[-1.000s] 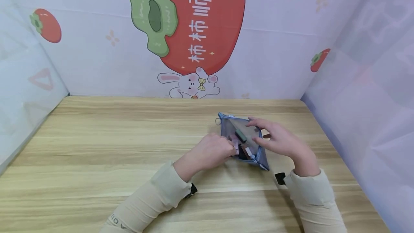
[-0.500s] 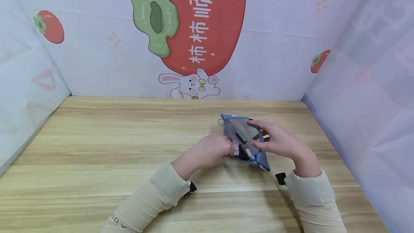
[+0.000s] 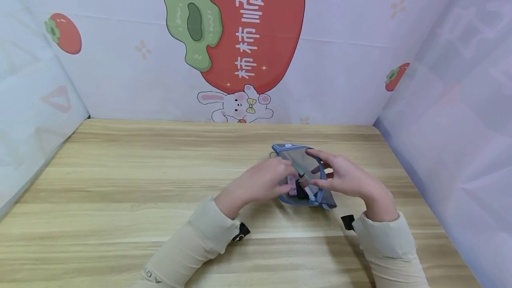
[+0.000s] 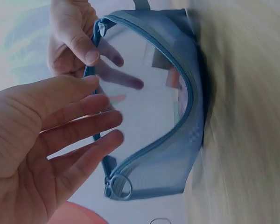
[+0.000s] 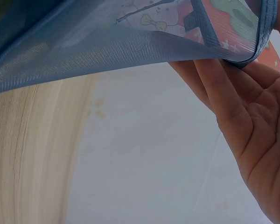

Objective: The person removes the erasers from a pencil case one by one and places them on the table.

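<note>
Two cream sleeves come in from the near edge of the desk [image 3: 120, 181]. The left sleeve has dark letters near the cuff, but they are too small to read.

The left hand [image 3: 260, 183] sits on the left side of a small blue mesh pouch [image 3: 306, 177]. In the left wrist view its fingers [image 4: 84, 135] are almost straight and a little spread, and they lie by the open edge of the pouch. Whether they press on it is not clear.

The right hand [image 3: 346, 177] is on the right side of the pouch. Its thumb [image 4: 81, 44] and fingers pinch the zipper edge, so this hand is clamped on the pouch. The pouch is lifted and tipped up between the two hands, with its mouth gaping open. A metal ring [image 4: 119, 185] hangs at the end of the zipper.

Small things show through the mesh, pink, dark and green ones. What they are is not clear.

Past the hands is a wall with a big red fruit picture [image 3: 256, 26]. It has white writing that reads 柿柿顺, and more is cut off at the top. A little white bunny [image 3: 236, 106] sits under it.
</note>
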The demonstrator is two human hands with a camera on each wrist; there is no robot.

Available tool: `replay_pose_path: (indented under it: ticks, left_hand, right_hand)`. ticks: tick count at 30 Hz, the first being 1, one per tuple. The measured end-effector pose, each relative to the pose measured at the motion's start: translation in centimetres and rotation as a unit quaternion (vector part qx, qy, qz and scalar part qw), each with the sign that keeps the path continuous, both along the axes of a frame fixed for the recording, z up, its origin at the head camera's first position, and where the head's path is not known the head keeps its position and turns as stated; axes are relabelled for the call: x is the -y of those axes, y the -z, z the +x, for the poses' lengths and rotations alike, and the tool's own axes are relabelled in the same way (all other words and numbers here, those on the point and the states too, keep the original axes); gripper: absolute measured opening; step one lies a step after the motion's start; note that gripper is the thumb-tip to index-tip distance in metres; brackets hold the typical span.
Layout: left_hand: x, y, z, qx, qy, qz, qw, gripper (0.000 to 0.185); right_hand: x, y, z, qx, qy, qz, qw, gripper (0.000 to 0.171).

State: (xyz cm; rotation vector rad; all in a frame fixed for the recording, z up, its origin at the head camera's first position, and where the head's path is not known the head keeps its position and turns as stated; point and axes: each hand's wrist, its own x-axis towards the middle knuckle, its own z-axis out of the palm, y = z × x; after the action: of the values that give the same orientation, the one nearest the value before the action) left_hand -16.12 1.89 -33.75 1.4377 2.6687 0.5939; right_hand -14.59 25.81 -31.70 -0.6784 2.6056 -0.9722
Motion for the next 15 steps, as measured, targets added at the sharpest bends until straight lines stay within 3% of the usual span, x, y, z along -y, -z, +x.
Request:
replay_pose_path:
  ticks: [4, 9, 15]
  left_hand:
    - [-1.3, 0.1, 0.2, -0.003, -0.015, -0.005, 0.9999, 0.028]
    - [-2.7, 1.0, 0.3, 0.011, -0.021, -0.021, 0.9995, 0.029]
    - [-3.4, 1.9, -0.2, 0.007, -0.023, -0.022, 0.9995, 0.026]
  right_hand:
    - [-0.1, -0.1, 0.1, -0.007, -0.002, 0.005, 1.000, 0.075]
    - [-0.2, -0.3, 0.2, -0.007, -0.001, 0.011, 1.000, 0.077]
    - [-0.3, -0.3, 0.3, -0.001, -0.001, 0.005, 1.000, 0.079]
